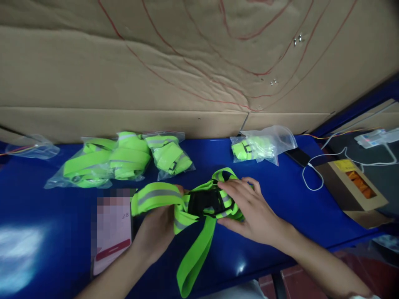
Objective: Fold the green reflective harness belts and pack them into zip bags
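A neon-green reflective strap (160, 196) with a grey stripe is held between my two hands above the table. A black piece (205, 202) sits in its middle, and one loop of strap hangs down below it. My left hand (158, 230) is closed on the left folds, most of its fingers hidden behind the strap. Around the bundled right end curls my right hand (252, 207), its thumb below and its fingers on top. Close to my left forearm lies a phone (114, 228) with a lit screen, partly blurred out.
Along the back of the blue table (28, 207) lie clear bags of green straps (90, 164), with another bagged strap (254, 147) farther right. A dark device (297, 157) with a white cable and a cardboard box (352, 187) are at right. A cardboard panel (124, 74) stands behind.
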Available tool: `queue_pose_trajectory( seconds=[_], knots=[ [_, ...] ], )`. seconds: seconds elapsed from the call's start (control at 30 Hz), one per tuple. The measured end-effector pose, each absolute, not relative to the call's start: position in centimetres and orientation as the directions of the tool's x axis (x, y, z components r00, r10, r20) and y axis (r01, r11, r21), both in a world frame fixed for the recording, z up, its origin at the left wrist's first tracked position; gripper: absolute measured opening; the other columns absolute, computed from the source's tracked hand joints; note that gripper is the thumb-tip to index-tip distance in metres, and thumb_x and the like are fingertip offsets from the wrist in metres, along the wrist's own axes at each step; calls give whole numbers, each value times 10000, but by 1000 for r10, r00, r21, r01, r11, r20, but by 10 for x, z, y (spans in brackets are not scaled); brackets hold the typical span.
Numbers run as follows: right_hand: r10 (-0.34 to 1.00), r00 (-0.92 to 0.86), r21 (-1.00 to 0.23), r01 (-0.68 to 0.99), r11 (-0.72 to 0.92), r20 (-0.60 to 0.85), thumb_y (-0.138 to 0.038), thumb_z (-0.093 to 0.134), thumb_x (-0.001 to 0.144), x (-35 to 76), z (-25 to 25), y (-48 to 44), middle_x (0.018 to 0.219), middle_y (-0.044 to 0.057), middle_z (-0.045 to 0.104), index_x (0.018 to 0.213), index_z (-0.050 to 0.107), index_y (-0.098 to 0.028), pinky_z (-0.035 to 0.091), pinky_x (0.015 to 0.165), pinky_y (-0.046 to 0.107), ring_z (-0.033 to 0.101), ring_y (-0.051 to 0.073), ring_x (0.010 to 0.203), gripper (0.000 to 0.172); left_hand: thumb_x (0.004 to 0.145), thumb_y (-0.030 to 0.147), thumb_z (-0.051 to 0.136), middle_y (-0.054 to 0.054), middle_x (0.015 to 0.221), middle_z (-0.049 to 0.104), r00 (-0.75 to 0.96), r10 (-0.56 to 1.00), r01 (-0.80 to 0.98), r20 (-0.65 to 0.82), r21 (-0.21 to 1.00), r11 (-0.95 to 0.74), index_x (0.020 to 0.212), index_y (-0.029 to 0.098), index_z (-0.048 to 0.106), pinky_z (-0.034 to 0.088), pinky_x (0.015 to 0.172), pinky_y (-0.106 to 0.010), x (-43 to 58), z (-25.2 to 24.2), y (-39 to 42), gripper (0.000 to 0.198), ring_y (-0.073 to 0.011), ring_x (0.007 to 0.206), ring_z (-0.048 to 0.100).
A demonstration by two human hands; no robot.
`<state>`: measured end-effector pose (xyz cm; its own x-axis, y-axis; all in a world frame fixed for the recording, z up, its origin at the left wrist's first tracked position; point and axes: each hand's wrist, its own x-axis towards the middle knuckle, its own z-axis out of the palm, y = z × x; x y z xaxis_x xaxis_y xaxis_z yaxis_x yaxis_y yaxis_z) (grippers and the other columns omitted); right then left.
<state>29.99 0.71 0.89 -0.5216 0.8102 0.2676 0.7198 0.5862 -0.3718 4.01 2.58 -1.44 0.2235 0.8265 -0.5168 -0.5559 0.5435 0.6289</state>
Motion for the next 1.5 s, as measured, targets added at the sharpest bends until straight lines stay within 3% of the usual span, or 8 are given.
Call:
queue_pose_trajectory(
  seconds=[0.2,0.3,0.43,0.53,0.63,0.87,1.03,1.5],
  knots=[
    [751,-481,-442,611,657,452,-532,725,920,324,16,12,1075,90,715,1290,580,-179,431,1033,445,645,239,971,532,867,607,691,-35,1232,722,514,724,-465,-461,560,686,1094,327,720,653,773,-570,44,-15,19,362,-330,1094,706],
    [803,-391,-451,676,582,451,-492,767,891,335,24,13,1068,90,703,1284,584,-190,482,939,423,593,256,985,528,981,661,447,-104,1160,730,488,727,-200,-483,749,632,1109,257,717,652,739,-501,48,-15,17,502,-310,1021,715],
    [831,-386,-407,738,538,400,-460,737,924,336,24,16,1028,90,694,1280,575,-178,482,889,423,585,250,932,483,1030,458,476,-72,941,696,277,957,335,-82,942,-16,1080,213,693,574,695,-344,45,-14,15,332,-200,801,665],
    [826,-406,-392,738,548,391,-452,719,943,329,19,16,1003,84,680,1276,564,-156,467,899,430,594,233,894,472,947,241,643,-82,1099,632,168,886,583,431,681,-442,1145,201,598,541,793,-325,43,-11,12,206,-192,942,637],
    [797,-459,-394,699,597,393,-462,717,945,320,15,12,1025,88,675,1272,556,-139,449,939,435,601,215,883,486,882,132,695,-107,1122,591,226,746,655,626,469,-592,1139,176,566,524,902,-358,45,-8,9,291,-224,1076,611],
    [697,-587,-351,604,716,412,-497,686,962,304,11,3,994,92,690,1234,581,-102,411,1005,438,635,205,886,491,881,173,664,-167,1344,594,482,703,577,523,414,-704,1284,175,542,413,1121,-520,53,-12,5,421,-320,1345,537],
    [672,-630,-330,586,740,389,-526,635,987,303,10,2,947,81,680,1210,601,-92,425,979,438,633,202,854,489,895,201,612,-98,1180,683,477,768,489,427,598,-635,1247,200,540,512,1040,-395,51,-10,10,359,-226,1172,634],
    [639,-697,-266,581,769,325,-561,636,973,302,7,0,954,75,682,1229,623,-112,439,1021,420,642,224,896,516,848,189,697,-58,998,767,575,645,549,503,347,-760,1100,197,592,551,809,-352,49,-14,14,272,-212,853,736]
  ],
)
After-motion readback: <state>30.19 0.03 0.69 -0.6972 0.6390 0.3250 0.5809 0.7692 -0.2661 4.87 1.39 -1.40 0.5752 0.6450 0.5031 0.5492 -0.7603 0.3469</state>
